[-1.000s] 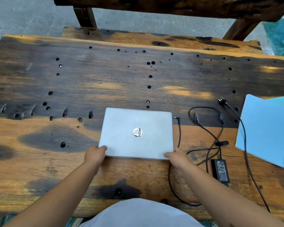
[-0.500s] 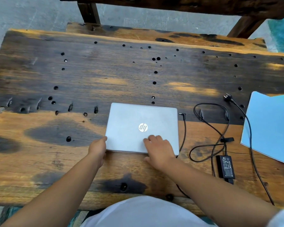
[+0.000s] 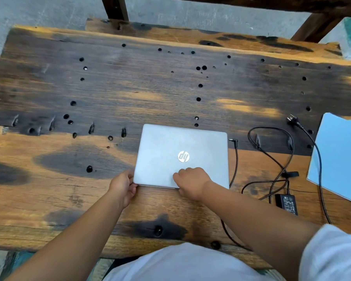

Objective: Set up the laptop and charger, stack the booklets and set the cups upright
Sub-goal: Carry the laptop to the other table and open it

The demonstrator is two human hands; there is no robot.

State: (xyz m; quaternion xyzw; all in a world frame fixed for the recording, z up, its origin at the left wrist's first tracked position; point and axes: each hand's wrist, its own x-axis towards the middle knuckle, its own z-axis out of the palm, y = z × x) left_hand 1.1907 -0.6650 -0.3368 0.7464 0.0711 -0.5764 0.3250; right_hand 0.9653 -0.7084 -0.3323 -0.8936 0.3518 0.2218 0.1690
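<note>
Gripping the closed laptop (image 3: 180,157) at its near-left corner with my left hand (image 3: 123,186); my right hand (image 3: 192,182) curls over its near edge. The charger brick (image 3: 286,204) lies right of that hand, blue booklets (image 3: 340,159) beyond it.

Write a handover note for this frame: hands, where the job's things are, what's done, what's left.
Left hand grips the laptop's near left corner. Right hand curls over the near edge of the shut lid.
Charger lies right of the laptop, unplugged; its tip lies beside the far right corner.
Booklets at the table's right edge.
Done: laptop placed.
Left: open lid, plug charger, stack booklets. No cups in view.
</note>
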